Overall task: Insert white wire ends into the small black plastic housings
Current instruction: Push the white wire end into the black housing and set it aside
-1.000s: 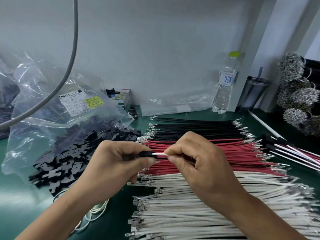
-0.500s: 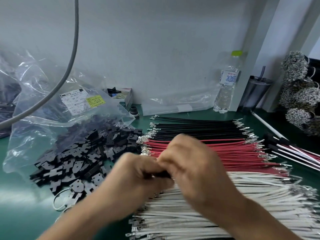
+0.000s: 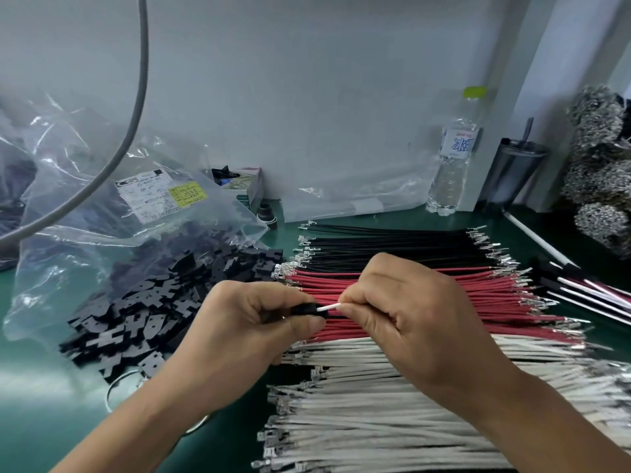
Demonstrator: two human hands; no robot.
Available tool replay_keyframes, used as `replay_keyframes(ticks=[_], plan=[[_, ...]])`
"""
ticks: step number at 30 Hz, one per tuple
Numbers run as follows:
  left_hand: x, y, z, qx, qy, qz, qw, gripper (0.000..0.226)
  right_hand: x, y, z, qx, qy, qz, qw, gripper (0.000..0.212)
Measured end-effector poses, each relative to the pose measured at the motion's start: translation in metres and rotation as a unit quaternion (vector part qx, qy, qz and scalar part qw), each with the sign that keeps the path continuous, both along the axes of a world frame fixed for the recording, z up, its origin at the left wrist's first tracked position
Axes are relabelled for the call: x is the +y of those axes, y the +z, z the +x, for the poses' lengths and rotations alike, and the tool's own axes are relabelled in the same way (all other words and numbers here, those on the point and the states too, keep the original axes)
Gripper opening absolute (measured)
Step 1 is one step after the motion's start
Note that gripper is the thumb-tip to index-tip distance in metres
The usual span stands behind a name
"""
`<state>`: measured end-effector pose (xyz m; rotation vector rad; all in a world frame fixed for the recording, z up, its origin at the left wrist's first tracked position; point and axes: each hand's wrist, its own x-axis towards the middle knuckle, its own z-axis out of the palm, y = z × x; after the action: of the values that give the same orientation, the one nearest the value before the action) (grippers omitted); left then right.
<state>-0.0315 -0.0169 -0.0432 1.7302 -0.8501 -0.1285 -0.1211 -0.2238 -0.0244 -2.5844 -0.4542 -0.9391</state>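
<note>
Half a second ago both hands were blurred and pressed together low over the white wires; now the left hand (image 3: 252, 322) and right hand (image 3: 413, 315) sit slightly apart, baring a short stretch of white wire (image 3: 329, 307) entering the black housing (image 3: 309, 309)

A green bench top (image 3: 41, 387) meets a plain pale wall (image 3: 307, 97) under soft light

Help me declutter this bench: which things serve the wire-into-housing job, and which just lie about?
In use: left hand holding black housing; right hand pinching white wire; white wire stack; loose housings.

Idle: water bottle; tumbler; red wires; black wires.
</note>
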Motion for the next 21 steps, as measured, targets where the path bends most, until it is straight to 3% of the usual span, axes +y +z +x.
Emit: replay_keyframes(ticks=[3,8,11,16,21], plan=[[0.002,-0.001,0.002,0.022,-0.005,0.0,1.0,0.016,0.007,-0.005,0.0,0.002,-0.011,-0.002,1.0,0.015],[0.001,-0.003,-0.001,0.039,-0.004,-0.009,0.999,0.028,0.015,-0.013,-0.001,-0.005,-0.026,0.015,1.0,0.015],[0.0,-0.002,-0.002,0.037,0.002,-0.014,0.999,0.023,0.013,-0.01,-0.002,-0.012,-0.029,0.009,0.999,0.016],[0.0,0.008,0.002,0.092,0.013,-0.121,0.988,0.024,0.004,0.004,-0.001,-0.072,-0.055,-0.019,0.996,0.02],[0.012,0.018,0.01,0.102,0.058,-0.168,0.979,0.031,-0.008,0.018,-0.008,-0.002,-0.103,-0.013,0.995,0.032]])
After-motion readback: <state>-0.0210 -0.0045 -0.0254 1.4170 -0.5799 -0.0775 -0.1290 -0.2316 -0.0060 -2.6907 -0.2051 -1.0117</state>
